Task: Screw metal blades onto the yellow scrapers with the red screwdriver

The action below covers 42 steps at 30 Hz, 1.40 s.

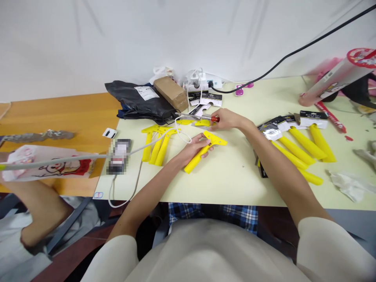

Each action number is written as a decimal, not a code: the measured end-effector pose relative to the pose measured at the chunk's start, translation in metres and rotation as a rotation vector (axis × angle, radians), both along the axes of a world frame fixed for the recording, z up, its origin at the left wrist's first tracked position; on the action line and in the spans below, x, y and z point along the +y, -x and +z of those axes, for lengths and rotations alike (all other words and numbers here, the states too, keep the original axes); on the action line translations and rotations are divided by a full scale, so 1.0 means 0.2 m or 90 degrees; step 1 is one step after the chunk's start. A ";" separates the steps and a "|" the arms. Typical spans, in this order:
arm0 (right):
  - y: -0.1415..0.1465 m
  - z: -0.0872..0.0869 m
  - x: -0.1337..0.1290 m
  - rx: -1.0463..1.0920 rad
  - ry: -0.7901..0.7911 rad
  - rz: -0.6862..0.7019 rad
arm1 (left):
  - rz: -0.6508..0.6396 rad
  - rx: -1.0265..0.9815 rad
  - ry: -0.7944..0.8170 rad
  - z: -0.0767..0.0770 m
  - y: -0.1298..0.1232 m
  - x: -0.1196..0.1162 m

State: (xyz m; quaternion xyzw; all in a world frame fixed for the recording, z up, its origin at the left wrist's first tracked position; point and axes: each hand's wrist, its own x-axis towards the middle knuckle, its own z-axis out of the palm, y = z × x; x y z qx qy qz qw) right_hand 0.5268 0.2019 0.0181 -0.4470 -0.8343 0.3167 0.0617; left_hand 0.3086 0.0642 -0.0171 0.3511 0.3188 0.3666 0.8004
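Observation:
My left hand point(195, 148) is wrapped round the handle of a yellow scraper point(216, 139), its wide head pointing up and to the right. Just beyond it, my right hand point(227, 118) grips a screwdriver point(215, 119) by its red handle, the metal shaft pointing left. Under and behind the screwdriver lie yellow plastic pieces point(185, 122). To the left of my left hand, several more yellow scrapers point(164, 147) rest side by side on the table. Black-and-white header cards point(211, 99) lie at the back, beyond my right hand.
Packaged yellow scrapers point(302, 145) are piled on the right. A phone point(119, 156) with a white cable lies at the left, near a black parcel bag point(141, 102) and a cardboard box point(172, 92). A power strip point(202, 80) stands by the wall. Another person's arm point(44, 207) shows at far left.

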 end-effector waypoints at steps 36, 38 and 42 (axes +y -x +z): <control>-0.13 0.42 -0.17 0.142 0.251 0.007 | 0.204 -0.118 0.056 0.07 0.03 0.01; -0.14 0.41 -0.17 0.150 0.252 0.003 | 0.210 -0.110 0.063 0.08 0.02 0.01; -0.12 0.40 -0.17 0.139 0.269 0.006 | 0.208 -0.102 0.062 0.10 0.01 0.01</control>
